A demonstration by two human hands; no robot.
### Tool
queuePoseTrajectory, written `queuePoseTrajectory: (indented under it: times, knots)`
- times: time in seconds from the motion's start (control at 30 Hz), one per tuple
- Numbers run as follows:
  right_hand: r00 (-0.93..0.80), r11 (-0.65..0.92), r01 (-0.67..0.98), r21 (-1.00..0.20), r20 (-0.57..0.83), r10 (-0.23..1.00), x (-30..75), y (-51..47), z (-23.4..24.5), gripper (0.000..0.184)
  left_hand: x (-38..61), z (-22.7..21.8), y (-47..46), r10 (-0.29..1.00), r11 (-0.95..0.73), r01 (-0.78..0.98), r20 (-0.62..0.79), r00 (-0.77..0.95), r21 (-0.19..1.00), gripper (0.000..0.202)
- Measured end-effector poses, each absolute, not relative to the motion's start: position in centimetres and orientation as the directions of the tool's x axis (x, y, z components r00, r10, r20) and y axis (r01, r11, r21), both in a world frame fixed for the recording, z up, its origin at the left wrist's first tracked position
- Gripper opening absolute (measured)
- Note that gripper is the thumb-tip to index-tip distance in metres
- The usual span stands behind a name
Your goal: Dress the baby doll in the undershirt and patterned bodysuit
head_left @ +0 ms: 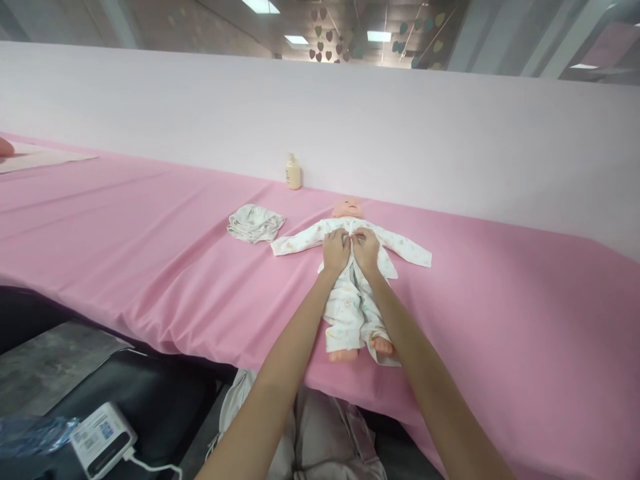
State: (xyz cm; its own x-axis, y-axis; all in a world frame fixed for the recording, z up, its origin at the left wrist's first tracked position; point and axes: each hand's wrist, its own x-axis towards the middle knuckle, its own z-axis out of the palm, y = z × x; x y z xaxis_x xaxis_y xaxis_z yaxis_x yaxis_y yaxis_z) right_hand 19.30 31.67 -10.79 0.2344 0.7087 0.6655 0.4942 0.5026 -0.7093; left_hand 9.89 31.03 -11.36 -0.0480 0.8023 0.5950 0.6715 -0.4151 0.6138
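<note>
Nearest, below and well to the left of the doll [347, 208], a white box [103, 440] with a cable lies on a black chair [160, 387], off the table [200, 247] and so out of the way of the work. The doll lies face up on the pink cover, feet toward the person, which lets both arms reach straight up along its trousers [345, 310]. Over its chest the left hand [337, 250] and right hand [365, 248] meet, fingertips close together and seemingly pinched on the front of the shirt [355, 223]; exactly what lies between them I cannot tell. Both sleeves spread out sideways, which likely leaves that front flat and easy to get at. Left of the doll sits a bundled cloth [255, 223], within reach yet clear of the sleeve. Beyond the doll's head, to the left, a pump bottle [293, 175] stands upright near the wall [200, 107], probably where elbows won't knock it.
</note>
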Motion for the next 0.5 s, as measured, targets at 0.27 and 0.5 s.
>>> queuePoseTrajectory:
  times: [0.27, 0.5]
  knots:
    - [0.268, 0.549, 0.365, -0.752, 0.649, 0.712, 19.57, 31.71, -10.89, 0.009, 9.84, -11.4, 31.4, 0.769, -0.463, 0.673, 0.639, -0.019, 0.577, 0.012]
    - [0.282, 0.509, 0.421, -0.75, 0.642, 0.713, 19.59, 31.97, -11.09, 0.012, 9.95, -11.25, 31.37, 0.782, -0.435, 0.68, 0.622, -0.041, 0.591, 0.011]
